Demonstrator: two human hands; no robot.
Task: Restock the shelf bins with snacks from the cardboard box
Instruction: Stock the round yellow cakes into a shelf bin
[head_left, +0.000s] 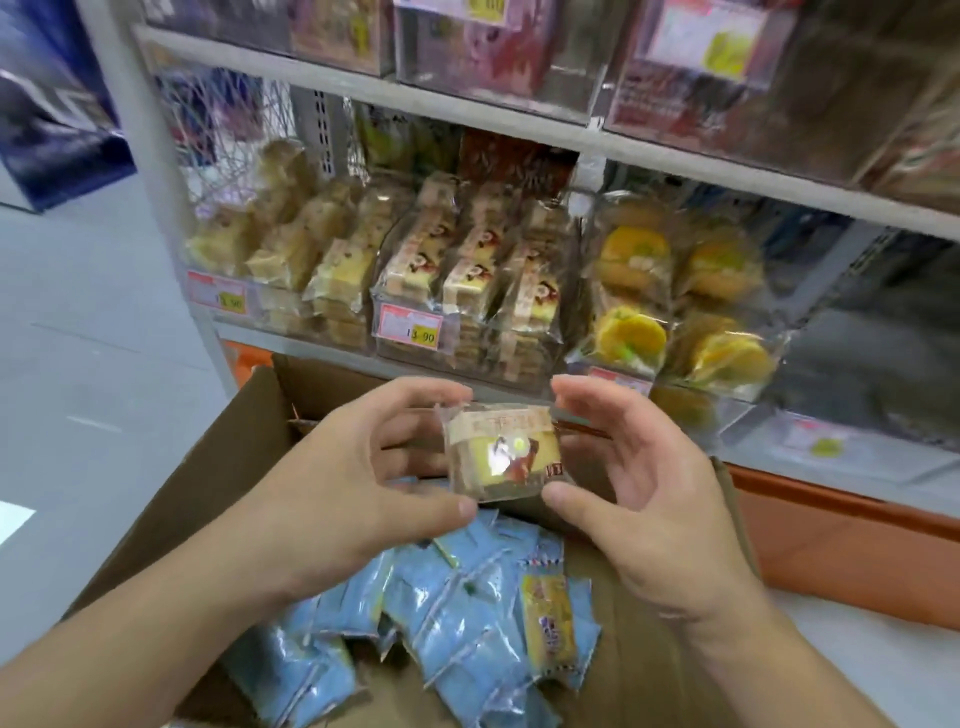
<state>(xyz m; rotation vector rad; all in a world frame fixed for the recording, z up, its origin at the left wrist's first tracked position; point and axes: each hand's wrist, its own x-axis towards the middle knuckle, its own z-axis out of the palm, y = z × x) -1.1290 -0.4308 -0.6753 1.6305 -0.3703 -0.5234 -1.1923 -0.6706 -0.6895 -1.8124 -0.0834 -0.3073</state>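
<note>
Head view, left hand (358, 483), right hand (644, 478) gripping one cake packet (501, 452)

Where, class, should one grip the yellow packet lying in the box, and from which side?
Grip the yellow packet across its two long edges, coming from above. It lies flat on top of the blue packets, long and narrow, its top face exposed, so a short pinch probably spans it.

I hold a wrapped cake snack (503, 451) between my left hand (332, 483) and right hand (639, 483), thumbs under it, above the cardboard box (218, 467) of blue packets (457, 618). The middle shelf bin (467, 291) holds what look like matching cakes, though blurred.
</note>
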